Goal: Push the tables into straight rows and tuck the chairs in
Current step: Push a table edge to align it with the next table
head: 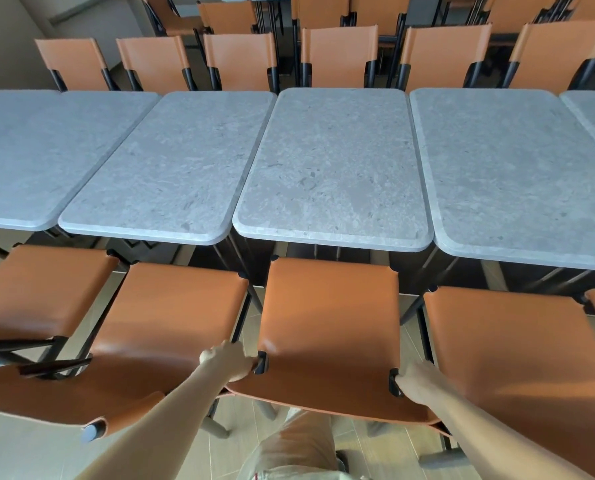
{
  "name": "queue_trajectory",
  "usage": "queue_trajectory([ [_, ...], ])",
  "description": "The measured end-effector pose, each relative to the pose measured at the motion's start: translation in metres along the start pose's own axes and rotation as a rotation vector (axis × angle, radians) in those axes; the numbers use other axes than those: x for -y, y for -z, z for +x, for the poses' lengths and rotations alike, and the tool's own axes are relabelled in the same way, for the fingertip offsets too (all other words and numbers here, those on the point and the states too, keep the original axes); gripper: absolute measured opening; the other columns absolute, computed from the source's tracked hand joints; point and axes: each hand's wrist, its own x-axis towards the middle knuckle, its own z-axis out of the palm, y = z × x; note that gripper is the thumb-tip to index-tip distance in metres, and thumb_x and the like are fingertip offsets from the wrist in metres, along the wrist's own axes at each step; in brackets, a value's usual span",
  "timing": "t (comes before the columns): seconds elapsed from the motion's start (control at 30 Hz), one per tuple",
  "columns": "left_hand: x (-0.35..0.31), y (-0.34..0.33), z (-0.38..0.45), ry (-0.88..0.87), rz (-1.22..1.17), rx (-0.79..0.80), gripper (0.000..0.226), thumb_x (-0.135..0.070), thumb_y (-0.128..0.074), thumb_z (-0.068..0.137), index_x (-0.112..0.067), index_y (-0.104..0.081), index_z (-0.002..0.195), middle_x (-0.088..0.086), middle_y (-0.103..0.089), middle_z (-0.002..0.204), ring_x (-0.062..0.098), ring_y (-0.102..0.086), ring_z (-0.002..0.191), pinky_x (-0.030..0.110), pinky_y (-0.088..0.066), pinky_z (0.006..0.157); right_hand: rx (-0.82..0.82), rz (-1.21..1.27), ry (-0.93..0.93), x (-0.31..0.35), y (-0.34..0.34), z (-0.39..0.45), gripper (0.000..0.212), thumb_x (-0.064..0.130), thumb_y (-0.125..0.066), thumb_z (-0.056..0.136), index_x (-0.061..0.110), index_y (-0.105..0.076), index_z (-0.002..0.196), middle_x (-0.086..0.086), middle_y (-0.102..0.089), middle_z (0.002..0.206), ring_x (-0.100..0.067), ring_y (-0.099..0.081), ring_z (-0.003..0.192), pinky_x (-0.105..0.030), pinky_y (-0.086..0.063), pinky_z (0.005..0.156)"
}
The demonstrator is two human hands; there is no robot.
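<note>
Here I gripped the chair [329, 320] before the desk [334, 168].
Left hand [228, 360] and right hand [415, 381] clenched its back corners; an uneven shove risked clipping the neighbouring chair [171, 317].

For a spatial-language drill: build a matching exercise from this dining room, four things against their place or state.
Things:
1. left hand
2. right hand
3. grey stone-topped table straight ahead
4. orange leather chair with black frame being held

Places or states:
A. seat not yet under the tabletop
B. grip on the chair's right rear post
C. grip on the chair's left rear post
D. flanked by matching tables

Pairs: 1-C, 2-B, 3-D, 4-A
</note>
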Motion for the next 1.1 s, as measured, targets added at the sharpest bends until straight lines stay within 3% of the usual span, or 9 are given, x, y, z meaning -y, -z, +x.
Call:
queue_trajectory([
  [0.1, 0.004, 0.01, 0.003, -0.174, -0.332, -0.188, 0.032, -0.036, -0.047, 0.1, -0.024, -0.057, 0.128, -0.002, -0.061, 0.128, 0.022, -0.06, 0.115, 0.038, -0.051, 0.094, -0.016, 0.1, 0.127, 0.035, 0.01, -0.014, 0.028, 0.032, -0.048, 0.1, 0.014, -0.059, 0.12, -0.01, -0.059, 0.127, -0.026, -0.064, 0.112, -0.033, -0.051, 0.089],
  [0.2, 0.003, 0.021, -0.015, -0.36, -0.745, -0.364, 0.024, -0.022, -0.053, 0.101, -0.02, -0.06, 0.124, -0.003, -0.067, 0.117, 0.019, -0.064, 0.105, 0.025, -0.05, 0.085, -0.065, 0.163, 0.253, 0.072, 0.026, -0.036, 0.046, 0.031, -0.048, 0.102, 0.016, -0.045, 0.146, -0.004, -0.049, 0.149, -0.021, -0.051, 0.132, -0.033, -0.042, 0.107],
  [0.3, 0.012, 0.03, -0.037, -0.444, -0.961, -0.491, 0.019, -0.012, -0.055, 0.1, -0.023, -0.064, 0.113, -0.012, -0.069, 0.107, 0.004, -0.065, 0.095, 0.006, -0.045, 0.076, -0.102, 0.222, 0.363, 0.107, 0.041, -0.057, 0.044, 0.034, -0.049, 0.101, 0.025, -0.046, 0.144, 0.002, -0.047, 0.151, -0.018, -0.05, 0.133, -0.035, -0.043, 0.107],
  [0.37, 0.022, 0.034, -0.046, -0.486, -1.022, -0.554, 0.023, -0.009, -0.055, 0.099, -0.027, -0.065, 0.107, -0.018, -0.07, 0.101, -0.003, -0.063, 0.098, 0.005, -0.046, 0.078, -0.125, 0.278, 0.438, 0.128, 0.05, -0.072, 0.042, 0.035, -0.05, 0.102, 0.028, -0.047, 0.143, 0.005, -0.047, 0.15, -0.014, -0.049, 0.133, -0.033, -0.043, 0.105],
  [0.53, 0.052, 0.042, -0.053, -0.498, -1.176, -0.579, 0.017, -0.01, -0.057, 0.099, -0.023, -0.068, 0.103, -0.024, -0.069, 0.101, 0.0, -0.065, 0.097, 0.014, -0.049, 0.083, -0.148, 0.453, 0.55, 0.169, 0.062, -0.106, 0.038, 0.029, -0.052, 0.102, 0.028, -0.052, 0.14, 0.01, -0.052, 0.144, -0.005, -0.05, 0.128, -0.02, -0.04, 0.092],
  [0.67, 0.08, 0.051, -0.052, -0.537, -1.307, -0.549, 0.021, -0.036, -0.056, 0.093, -0.024, -0.069, 0.104, -0.013, -0.072, 0.105, 0.013, -0.071, 0.096, 0.034, -0.055, 0.088, -0.18, 0.558, 0.578, 0.202, 0.061, -0.118, 0.034, 0.025, -0.053, 0.101, 0.029, -0.057, 0.135, 0.013, -0.056, 0.136, -0.001, -0.053, 0.113, -0.009, -0.038, 0.08],
  [0.83, 0.125, 0.072, -0.055, -0.614, -1.349, -0.505, 0.043, -0.057, -0.057, 0.082, -0.022, -0.069, 0.104, -0.008, -0.072, 0.107, 0.017, -0.071, 0.095, 0.028, -0.055, 0.084, -0.199, 0.662, 0.559, 0.251, 0.046, -0.131, 0.03, 0.022, -0.054, 0.101, 0.028, -0.06, 0.13, 0.011, -0.059, 0.132, -0.007, -0.057, 0.118, -0.034, -0.048, 0.105],
  [0.97, 0.167, 0.081, -0.045, -0.627, -1.336, -0.464, 0.014, -0.03, -0.059, 0.101, -0.021, -0.071, 0.103, -0.01, -0.073, 0.105, 0.016, -0.072, 0.094, 0.028, -0.055, 0.083, -0.193, 0.685, 0.522, 0.291, 0.025, -0.142, 0.029, 0.021, -0.055, 0.1, 0.03, -0.062, 0.126, 0.013, -0.062, 0.127, -0.007, -0.059, 0.117, -0.041, -0.048, 0.106],
  [1.1, 0.203, 0.076, -0.026, -0.632, -1.285, -0.408, 0.016, -0.022, -0.055, 0.105, -0.017, -0.07, 0.102, -0.006, -0.073, 0.108, 0.014, -0.073, 0.091, 0.028, -0.054, 0.082, -0.207, 0.743, 0.455, 0.323, 0.003, -0.151, 0.028, 0.017, -0.055, 0.099, 0.027, -0.064, 0.124, 0.01, -0.064, 0.124, -0.009, -0.059, 0.118, -0.042, -0.047, 0.108],
])
